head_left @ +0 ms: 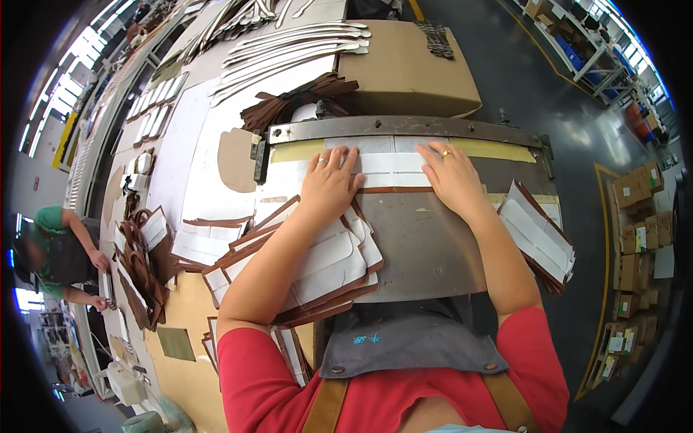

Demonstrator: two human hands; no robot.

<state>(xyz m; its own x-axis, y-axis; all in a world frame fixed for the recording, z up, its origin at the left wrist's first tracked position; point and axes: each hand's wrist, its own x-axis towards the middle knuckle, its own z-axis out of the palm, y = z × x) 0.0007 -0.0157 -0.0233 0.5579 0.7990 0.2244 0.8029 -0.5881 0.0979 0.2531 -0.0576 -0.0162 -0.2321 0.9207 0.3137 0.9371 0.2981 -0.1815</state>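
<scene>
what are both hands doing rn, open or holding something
Left hand: open, laid at the left end of the white strip.
Right hand: open, laid at its right end.

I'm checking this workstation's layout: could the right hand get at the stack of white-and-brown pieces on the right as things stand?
Probably yes: the right hand merely rests at the white strip's right end, and the stack lies uncovered beside the right forearm.

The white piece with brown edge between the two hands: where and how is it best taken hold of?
Probably by its near brown edge, pinched from the person's side: the white piece lies flat, that edge shows uncovered in the middle, and the metal bar stands beyond its far side.
</scene>
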